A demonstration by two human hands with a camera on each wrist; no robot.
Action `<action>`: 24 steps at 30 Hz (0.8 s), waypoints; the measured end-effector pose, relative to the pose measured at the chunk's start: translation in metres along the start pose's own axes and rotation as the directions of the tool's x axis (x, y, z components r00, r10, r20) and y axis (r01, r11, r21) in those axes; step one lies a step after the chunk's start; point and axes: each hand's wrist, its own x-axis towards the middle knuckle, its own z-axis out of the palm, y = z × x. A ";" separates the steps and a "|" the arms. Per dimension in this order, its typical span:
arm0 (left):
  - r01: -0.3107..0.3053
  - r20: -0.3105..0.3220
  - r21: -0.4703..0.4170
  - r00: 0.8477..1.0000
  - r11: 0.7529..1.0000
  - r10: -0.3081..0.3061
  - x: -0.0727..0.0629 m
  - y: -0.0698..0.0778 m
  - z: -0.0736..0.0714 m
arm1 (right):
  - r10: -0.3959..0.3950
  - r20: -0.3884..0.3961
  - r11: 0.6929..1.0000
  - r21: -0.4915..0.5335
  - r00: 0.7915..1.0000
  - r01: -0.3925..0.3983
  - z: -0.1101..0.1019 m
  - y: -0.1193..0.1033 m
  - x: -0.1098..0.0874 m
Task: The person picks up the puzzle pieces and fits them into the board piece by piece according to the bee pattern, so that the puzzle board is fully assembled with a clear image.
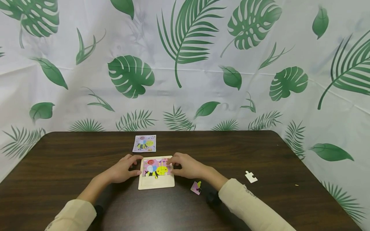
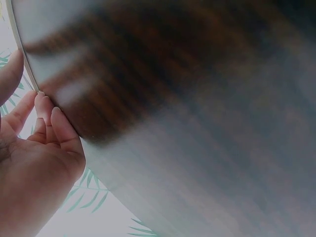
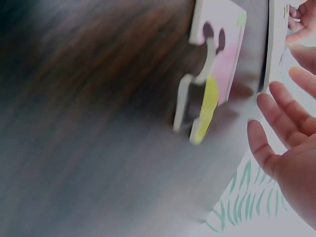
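Observation:
A wooden tray puzzle [image 1: 157, 183] lies on the table, its upper part filled with pieces forming a bee on pink, its lower strip bare wood. My left hand [image 1: 122, 168] is at its left side, thumb and index fingertip against the rim; the other fingers bend loosely in the left wrist view. My right hand [image 1: 187, 166] is at the right side, index fingertip over the upper right pieces and thumb by the right rim. Near the right forearm lies a pink and yellow puzzle piece [image 1: 196, 187], seen close up in the right wrist view.
A bee picture card [image 1: 144, 143] lies behind the tray. Farther right is a pale, blank-faced puzzle piece [image 1: 251, 176], with a tiny light scrap [image 1: 296, 185] beyond it. A leaf-patterned white cloth [image 1: 190, 96] hangs behind the dark wooden table [image 1: 72, 154].

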 end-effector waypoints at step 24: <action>0.014 0.007 -0.011 1.000 1.000 -0.014 -0.001 0.001 0.000 | -0.053 0.018 0.998 -0.021 0.998 0.054 -0.026 0.028 -0.054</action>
